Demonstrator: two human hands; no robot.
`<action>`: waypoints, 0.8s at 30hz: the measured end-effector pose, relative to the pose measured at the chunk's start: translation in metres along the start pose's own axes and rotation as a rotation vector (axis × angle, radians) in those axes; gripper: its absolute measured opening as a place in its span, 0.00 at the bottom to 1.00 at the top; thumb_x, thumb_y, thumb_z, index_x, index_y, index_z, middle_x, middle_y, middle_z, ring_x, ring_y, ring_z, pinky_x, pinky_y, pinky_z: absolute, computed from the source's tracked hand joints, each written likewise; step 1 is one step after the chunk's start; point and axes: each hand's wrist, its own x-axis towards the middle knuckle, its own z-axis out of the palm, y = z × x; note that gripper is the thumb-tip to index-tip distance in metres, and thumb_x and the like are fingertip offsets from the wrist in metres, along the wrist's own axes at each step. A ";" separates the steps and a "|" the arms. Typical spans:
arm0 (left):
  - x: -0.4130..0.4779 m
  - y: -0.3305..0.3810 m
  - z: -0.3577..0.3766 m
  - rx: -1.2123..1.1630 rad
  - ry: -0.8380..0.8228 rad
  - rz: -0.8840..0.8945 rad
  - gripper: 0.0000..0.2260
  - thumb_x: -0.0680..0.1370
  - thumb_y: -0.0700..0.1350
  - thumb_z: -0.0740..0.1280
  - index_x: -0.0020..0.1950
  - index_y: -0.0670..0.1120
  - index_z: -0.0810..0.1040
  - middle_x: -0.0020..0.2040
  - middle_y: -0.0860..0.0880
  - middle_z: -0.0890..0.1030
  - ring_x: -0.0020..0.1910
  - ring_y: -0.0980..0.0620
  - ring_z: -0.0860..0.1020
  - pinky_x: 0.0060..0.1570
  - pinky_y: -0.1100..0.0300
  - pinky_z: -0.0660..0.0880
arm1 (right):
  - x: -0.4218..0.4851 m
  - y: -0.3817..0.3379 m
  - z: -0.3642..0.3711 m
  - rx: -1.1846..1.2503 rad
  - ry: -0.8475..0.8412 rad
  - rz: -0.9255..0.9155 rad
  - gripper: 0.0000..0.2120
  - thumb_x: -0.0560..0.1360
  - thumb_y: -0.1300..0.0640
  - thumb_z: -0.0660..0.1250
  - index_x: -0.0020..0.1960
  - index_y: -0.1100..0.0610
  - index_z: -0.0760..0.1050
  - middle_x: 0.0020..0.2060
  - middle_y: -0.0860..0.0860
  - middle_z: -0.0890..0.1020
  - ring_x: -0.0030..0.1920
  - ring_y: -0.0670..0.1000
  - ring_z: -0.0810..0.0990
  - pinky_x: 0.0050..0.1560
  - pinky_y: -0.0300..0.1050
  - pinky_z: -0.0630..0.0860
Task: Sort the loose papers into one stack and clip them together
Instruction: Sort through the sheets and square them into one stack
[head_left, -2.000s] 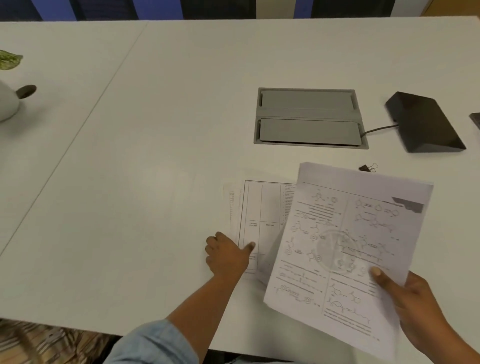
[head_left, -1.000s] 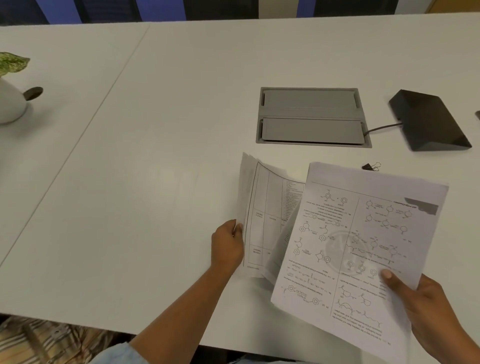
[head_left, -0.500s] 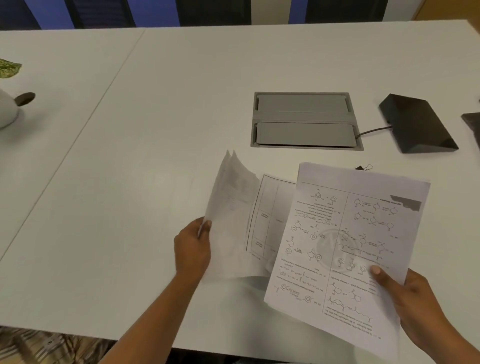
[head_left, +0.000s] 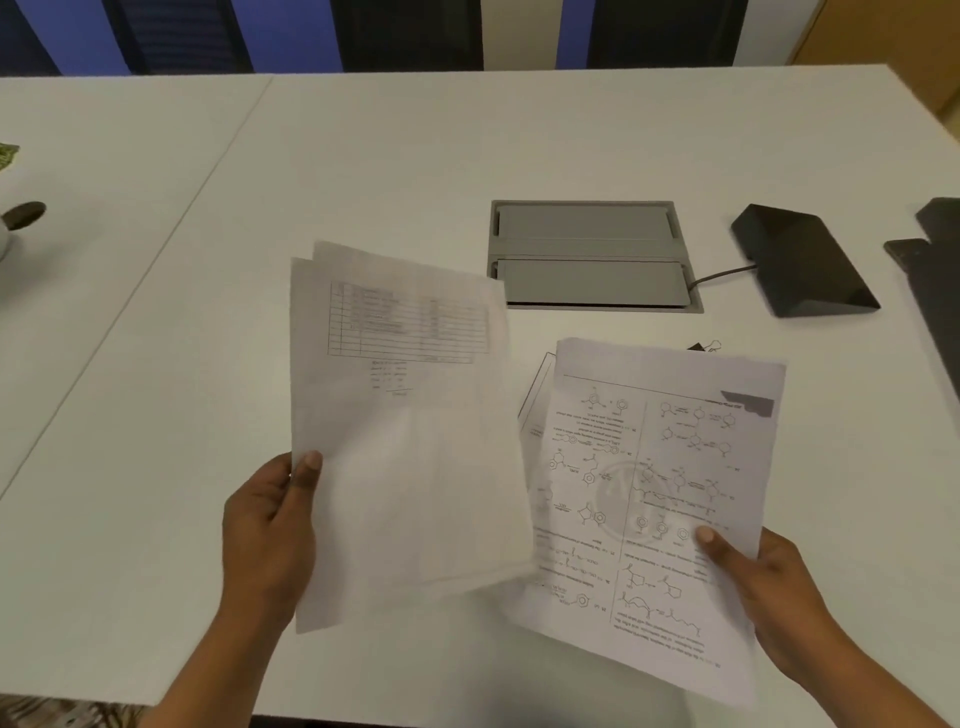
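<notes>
My left hand (head_left: 267, 535) grips the left edge of a couple of white sheets (head_left: 405, 441), lifted off the table with their backs toward me; a faint table shows through. In my right hand (head_left: 763, 597) I hold a printed page of chemistry diagrams (head_left: 660, 467) by its lower right corner, above the table. Another sheet (head_left: 535, 395) peeks out from under that page's left edge. A small black binder clip (head_left: 704, 346) lies on the table just beyond the diagram page's top edge, mostly hidden by it.
A grey cable hatch (head_left: 592, 254) is set into the white table (head_left: 363, 156) beyond the papers. A black wedge-shaped device (head_left: 802, 267) with a cable sits to its right, and dark objects (head_left: 935, 270) lie at the right edge. A plant pot (head_left: 15, 218) stands far left.
My left hand picked the sheets up from the table, swung them left and turned their backs toward me. The right hand's diagram page stayed about where it was.
</notes>
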 end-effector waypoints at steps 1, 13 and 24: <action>-0.005 0.005 0.004 -0.021 -0.030 -0.007 0.12 0.82 0.49 0.64 0.42 0.49 0.82 0.35 0.54 0.84 0.34 0.56 0.80 0.38 0.59 0.76 | 0.002 0.001 0.002 -0.015 0.002 0.007 0.14 0.74 0.56 0.69 0.59 0.58 0.80 0.52 0.57 0.87 0.48 0.56 0.87 0.56 0.58 0.79; -0.045 0.019 0.086 -0.088 -0.426 0.005 0.27 0.81 0.58 0.61 0.37 0.34 0.66 0.33 0.45 0.70 0.33 0.49 0.65 0.35 0.55 0.63 | 0.012 -0.017 0.032 -0.099 -0.048 -0.022 0.08 0.77 0.64 0.67 0.51 0.58 0.84 0.46 0.58 0.87 0.48 0.60 0.86 0.52 0.63 0.81; -0.033 0.017 0.101 -0.027 -0.467 -0.181 0.16 0.77 0.52 0.70 0.64 0.59 0.75 0.59 0.58 0.82 0.56 0.54 0.81 0.56 0.51 0.79 | 0.005 -0.032 0.037 -0.005 -0.090 -0.038 0.08 0.79 0.60 0.65 0.51 0.55 0.83 0.44 0.54 0.87 0.51 0.61 0.85 0.41 0.46 0.82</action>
